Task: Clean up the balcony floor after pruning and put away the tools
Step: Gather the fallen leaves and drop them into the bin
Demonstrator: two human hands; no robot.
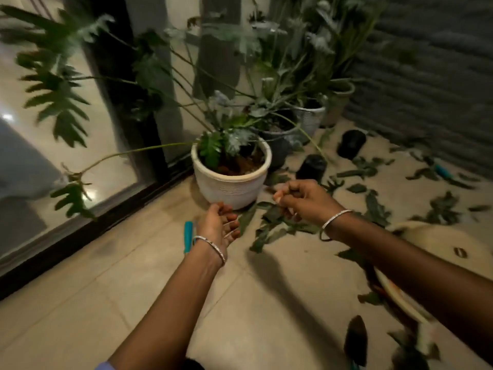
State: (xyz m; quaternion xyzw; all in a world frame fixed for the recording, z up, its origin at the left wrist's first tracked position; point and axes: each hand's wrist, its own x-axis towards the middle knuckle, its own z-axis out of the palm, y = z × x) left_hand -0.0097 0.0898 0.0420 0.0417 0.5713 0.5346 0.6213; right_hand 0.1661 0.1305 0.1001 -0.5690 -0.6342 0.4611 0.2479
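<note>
Your left hand (217, 222) hides part of the teal tool (188, 236) on the floor. The curled fingers of your right hand (298, 198) cover the stem of the leafy cutting (269, 222) they hold. Your right forearm masks part of the cream basin (437, 241). The blurred trowel (356, 340) runs off the bottom edge.

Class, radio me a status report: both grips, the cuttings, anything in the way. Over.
Left grip open, empty, beside teal-handled tool. Right grip holds cut leaf. More cuttings scattered right. White pot close ahead.

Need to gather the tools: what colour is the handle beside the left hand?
The handle is teal, clearest in the head view.
</note>
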